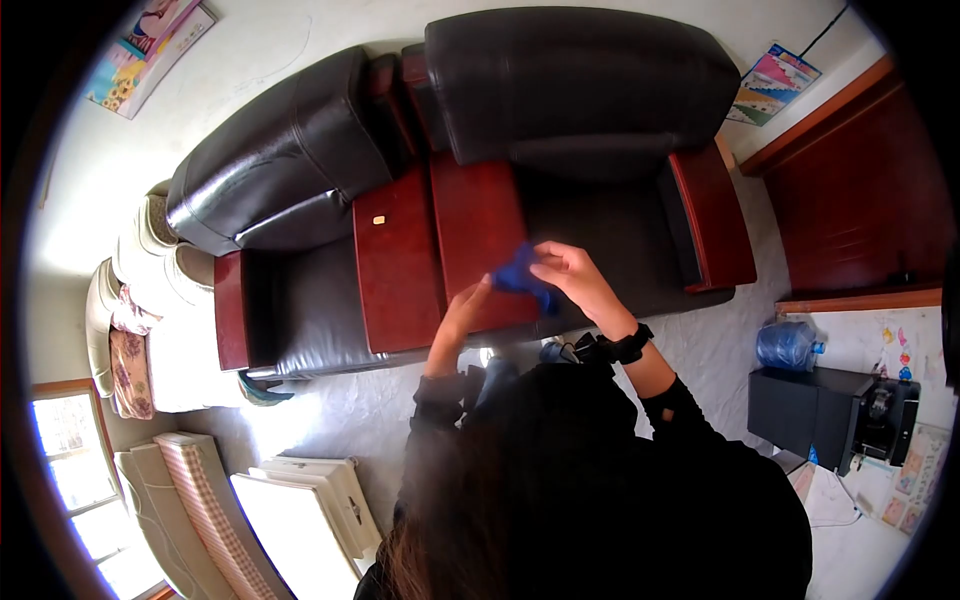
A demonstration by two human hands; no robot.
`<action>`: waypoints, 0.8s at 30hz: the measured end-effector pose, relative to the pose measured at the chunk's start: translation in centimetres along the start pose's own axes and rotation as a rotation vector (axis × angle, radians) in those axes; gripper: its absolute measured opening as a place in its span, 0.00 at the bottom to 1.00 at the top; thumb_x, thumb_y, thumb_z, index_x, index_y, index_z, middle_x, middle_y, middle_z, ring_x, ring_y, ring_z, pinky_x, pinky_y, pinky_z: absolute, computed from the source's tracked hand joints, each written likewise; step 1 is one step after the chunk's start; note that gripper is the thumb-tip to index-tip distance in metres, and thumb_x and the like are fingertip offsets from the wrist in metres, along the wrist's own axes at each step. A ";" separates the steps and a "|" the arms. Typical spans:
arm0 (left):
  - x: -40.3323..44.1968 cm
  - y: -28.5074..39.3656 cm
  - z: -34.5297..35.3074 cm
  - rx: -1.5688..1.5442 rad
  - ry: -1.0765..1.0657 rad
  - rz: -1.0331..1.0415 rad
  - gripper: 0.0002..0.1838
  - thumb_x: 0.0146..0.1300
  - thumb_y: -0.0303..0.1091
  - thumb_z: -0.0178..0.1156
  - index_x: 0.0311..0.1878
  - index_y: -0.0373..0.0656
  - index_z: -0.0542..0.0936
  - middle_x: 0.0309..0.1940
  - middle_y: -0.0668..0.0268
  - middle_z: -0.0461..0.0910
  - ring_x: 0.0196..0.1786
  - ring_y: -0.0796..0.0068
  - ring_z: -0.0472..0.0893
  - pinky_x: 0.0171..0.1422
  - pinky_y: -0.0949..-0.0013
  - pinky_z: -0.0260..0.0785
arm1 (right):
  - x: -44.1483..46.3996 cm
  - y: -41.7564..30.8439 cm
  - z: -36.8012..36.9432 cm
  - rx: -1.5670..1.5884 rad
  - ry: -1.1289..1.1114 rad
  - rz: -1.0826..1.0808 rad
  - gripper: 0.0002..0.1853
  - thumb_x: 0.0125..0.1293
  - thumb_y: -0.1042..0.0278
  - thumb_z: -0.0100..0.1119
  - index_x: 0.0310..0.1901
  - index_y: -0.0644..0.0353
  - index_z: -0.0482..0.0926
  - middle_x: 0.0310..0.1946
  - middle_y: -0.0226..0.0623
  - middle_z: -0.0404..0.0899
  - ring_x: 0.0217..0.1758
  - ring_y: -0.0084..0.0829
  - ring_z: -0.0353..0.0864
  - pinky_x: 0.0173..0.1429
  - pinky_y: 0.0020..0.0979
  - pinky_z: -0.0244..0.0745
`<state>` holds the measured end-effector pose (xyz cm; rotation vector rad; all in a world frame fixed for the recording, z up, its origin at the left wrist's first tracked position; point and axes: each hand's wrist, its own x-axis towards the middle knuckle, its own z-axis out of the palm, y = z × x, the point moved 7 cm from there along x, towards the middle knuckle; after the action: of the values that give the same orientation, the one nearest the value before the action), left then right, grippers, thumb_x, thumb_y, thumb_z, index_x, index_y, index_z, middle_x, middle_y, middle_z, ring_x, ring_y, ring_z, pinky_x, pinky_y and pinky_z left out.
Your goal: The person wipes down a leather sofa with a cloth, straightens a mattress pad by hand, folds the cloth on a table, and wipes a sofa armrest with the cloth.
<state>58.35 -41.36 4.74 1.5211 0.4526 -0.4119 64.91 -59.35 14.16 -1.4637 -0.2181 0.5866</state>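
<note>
A small dark blue cloth [519,274] is held up between my two hands, above the reddish-brown wooden armrest panels [478,215] of the sofa. My right hand [575,274] pinches its right side between thumb and fingers. The fingertips of my left hand [464,308] are closed at its left edge, thumb side partly hidden. One corner of the cloth hangs below my right hand. On the left wooden panel lies a small pale yellow object [379,219], too small to name.
The black leather sofa [590,90] stands against the wall. At right are a wooden door [860,190], a blue water jug [785,345] and a black cabinet [805,410]. White panels [300,510] and a padded board [200,520] stand lower left, near a window [95,500].
</note>
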 end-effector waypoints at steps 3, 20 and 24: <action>-0.7 2.2 2.4 -0.098 -0.106 0.076 0.31 0.69 0.56 0.51 0.54 0.32 0.77 0.50 0.61 0.80 0.55 0.69 0.76 0.60 0.69 0.64 | -0.5 -0.3 1.0 0.126 -0.029 0.020 0.13 0.65 0.74 0.58 0.50 0.66 0.77 0.43 0.33 0.81 0.45 0.21 0.79 0.54 0.22 0.72; -0.5 -2.6 2.2 -0.267 -0.139 0.056 0.19 0.70 0.39 0.55 0.58 0.36 0.74 0.49 0.67 0.79 0.50 0.77 0.76 0.58 0.72 0.66 | -2.3 6.4 -1.7 -0.660 0.200 -0.018 0.29 0.56 0.69 0.67 0.60 0.60 0.69 0.57 0.47 0.73 0.61 0.41 0.73 0.62 0.34 0.70; 0.5 -4.1 2.5 -0.273 -0.190 0.044 0.18 0.70 0.39 0.55 0.56 0.35 0.74 0.47 0.67 0.78 0.48 0.78 0.76 0.58 0.73 0.67 | -1.8 10.4 0.5 -0.710 -0.001 -0.080 0.48 0.47 0.66 0.75 0.69 0.54 0.58 0.67 0.49 0.61 0.73 0.45 0.56 0.73 0.41 0.56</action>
<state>56.71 -43.90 0.97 1.2134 0.3111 -0.4368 60.62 -59.80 4.53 -2.1248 -0.5201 0.4615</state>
